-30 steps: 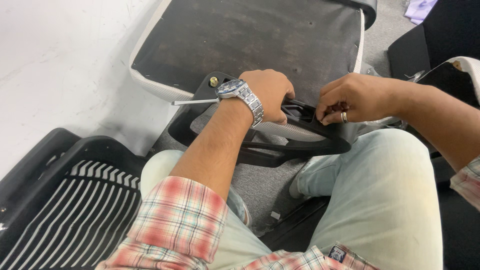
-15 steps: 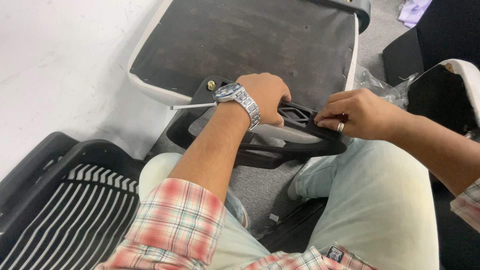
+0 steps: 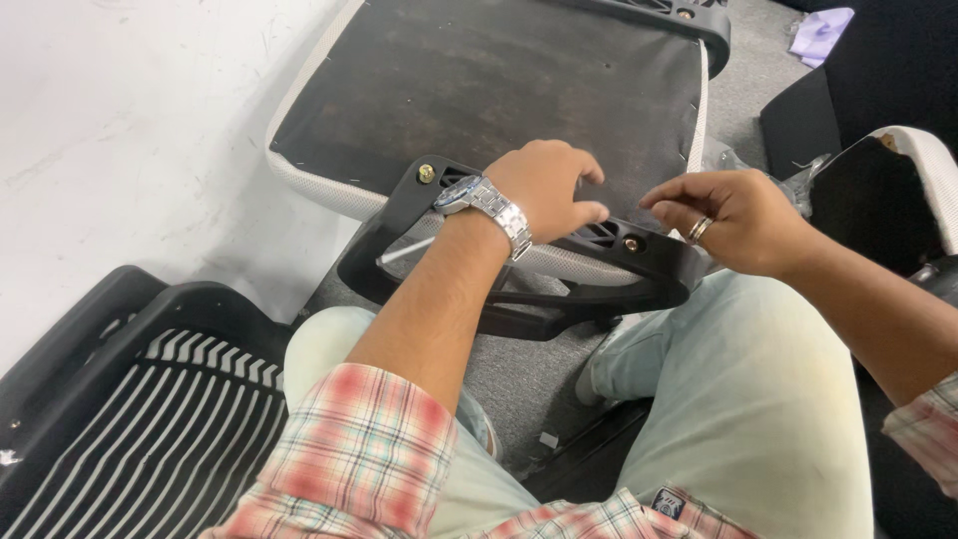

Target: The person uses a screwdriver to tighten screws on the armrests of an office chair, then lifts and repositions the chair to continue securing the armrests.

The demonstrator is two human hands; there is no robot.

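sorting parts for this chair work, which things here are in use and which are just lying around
In use:
black plastic armrest frame
brass bolt
upturned seat pan
left hand
right hand

Lying about:
black ribbed chair back
purple cloth

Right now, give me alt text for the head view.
Left hand rests on a black plastic armrest frame against an upturned chair seat; right hand, wearing a ring, hovers open beside a brass bolt. A ribbed chair back lies lower left.
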